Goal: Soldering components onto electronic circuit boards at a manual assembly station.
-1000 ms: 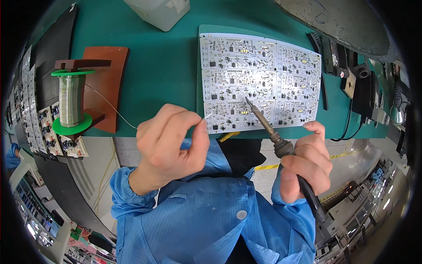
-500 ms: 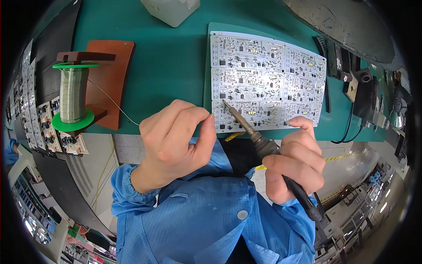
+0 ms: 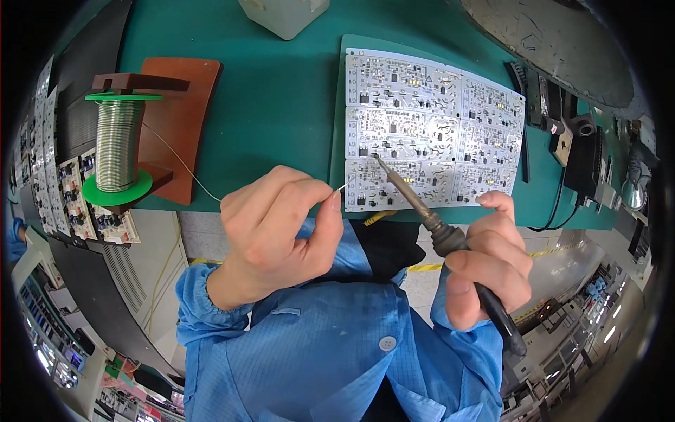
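Between the thumb and forefinger of my left hand (image 3: pixel 281 225) is pinched a thin solder wire (image 3: pixel 343 187), its tip sticking out by the left edge of a white circuit board panel (image 3: pixel 404 130). Behind the hand the wire runs back to a solder spool (image 3: pixel 117 144) with green flanges. My right hand (image 3: pixel 489 264) grips a soldering iron (image 3: pixel 450 240) by its dark handle. The iron's tip is over the panel's left part, near the line between the middle and lower rows; whether it touches cannot be made out. The panel is divided into several populated boards.
The spool sits on a reddish-brown stand (image 3: pixel 183 126) on the green mat (image 3: pixel 278 105). Other circuit boards (image 3: pixel 77 200) lie at the far left. A whitish container (image 3: pixel 285 17) stands at the back. Black tools and a cable (image 3: pixel 555 200) lie to the right, beneath a large grey rounded object (image 3: pixel 548 42).
The soldering iron and my right hand have shifted slightly right. The wire's tip now shows beyond my left fingers. The panel and mat appear shifted a little right in view.
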Tool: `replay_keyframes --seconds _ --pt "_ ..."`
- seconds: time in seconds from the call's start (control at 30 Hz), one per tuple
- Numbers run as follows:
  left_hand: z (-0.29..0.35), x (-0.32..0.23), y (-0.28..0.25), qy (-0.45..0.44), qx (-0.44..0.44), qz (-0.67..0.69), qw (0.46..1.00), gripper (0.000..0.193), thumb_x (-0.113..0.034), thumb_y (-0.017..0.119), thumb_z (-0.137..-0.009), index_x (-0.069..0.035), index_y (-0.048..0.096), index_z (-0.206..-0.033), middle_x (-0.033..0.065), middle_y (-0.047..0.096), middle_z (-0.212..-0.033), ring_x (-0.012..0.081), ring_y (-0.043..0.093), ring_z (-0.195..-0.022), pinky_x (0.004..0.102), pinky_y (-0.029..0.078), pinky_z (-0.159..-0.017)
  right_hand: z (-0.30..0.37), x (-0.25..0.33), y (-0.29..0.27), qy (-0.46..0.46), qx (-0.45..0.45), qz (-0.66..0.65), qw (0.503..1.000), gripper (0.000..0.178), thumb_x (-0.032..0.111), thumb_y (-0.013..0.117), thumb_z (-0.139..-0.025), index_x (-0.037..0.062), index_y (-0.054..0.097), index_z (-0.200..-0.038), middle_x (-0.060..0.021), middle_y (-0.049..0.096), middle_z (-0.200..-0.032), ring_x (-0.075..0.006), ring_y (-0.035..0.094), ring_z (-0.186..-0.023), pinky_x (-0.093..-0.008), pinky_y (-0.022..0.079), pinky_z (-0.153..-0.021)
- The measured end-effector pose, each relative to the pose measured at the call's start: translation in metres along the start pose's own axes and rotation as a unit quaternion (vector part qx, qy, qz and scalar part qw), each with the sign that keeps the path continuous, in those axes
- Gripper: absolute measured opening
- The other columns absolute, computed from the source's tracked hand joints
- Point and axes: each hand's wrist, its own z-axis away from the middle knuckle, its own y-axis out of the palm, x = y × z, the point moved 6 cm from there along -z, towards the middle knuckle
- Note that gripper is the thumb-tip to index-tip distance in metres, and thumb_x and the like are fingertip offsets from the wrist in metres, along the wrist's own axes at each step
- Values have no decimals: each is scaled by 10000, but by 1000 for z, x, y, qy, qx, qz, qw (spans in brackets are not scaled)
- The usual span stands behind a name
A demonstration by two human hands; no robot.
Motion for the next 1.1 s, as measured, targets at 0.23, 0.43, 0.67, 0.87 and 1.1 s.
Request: replay_keyframes --seconds 0.23,0.43,0.67,0.87,1.1 --pt "2 1 1 7 -1 -7 1000 191 72 722 -639 -20 614 -766 78 585 -652 190 549 -483 288 386 -426 4 -3 9 -8 -16 -34 999 94 95 677 -638 56 700 -720 1 482 -499 -150 428 -471 -413 483 -762" --pt "2 2 3 3 5 -13 1000 194 71 738 -645 -19 631 -779 71 586 -646 192 550 -483 293 382 -423 4 -3 12 1 -2 -36 999 81 84 678 -646 48 697 -716 -5 506 -505 -145 443 -471 -400 490 -753" --pt "2 1 4 10 5 -13 1000 198 66 749 -648 -18 639 -789 69 585 -644 195 553 -488 293 384 -423 5 -3 13 -6 -4 -33 999 93 87 678 -642 46 696 -723 -4 512 -506 -148 448 -474 -402 492 -750" --pt "-1 -1 -1 4 6 -6 1000 190 80 722 -646 -15 635 -786 73 582 -651 192 558 -495 287 388 -425 4 -3 9 -10 -4 -32 999 103 108 676 -654 41 694 -730 -14 498 -516 -162 441 -484 -417 490 -750" --pt "-15 4 -6 11 -18 -11 1000 181 92 713 -671 -10 638 -799 82 601 -675 204 584 -525 289 421 -448 -1 -6 -2 -6 -18 -27 999 133 129 683 -686 30 692 -775 -30 511 -544 -175 443 -498 -443 485 -752"
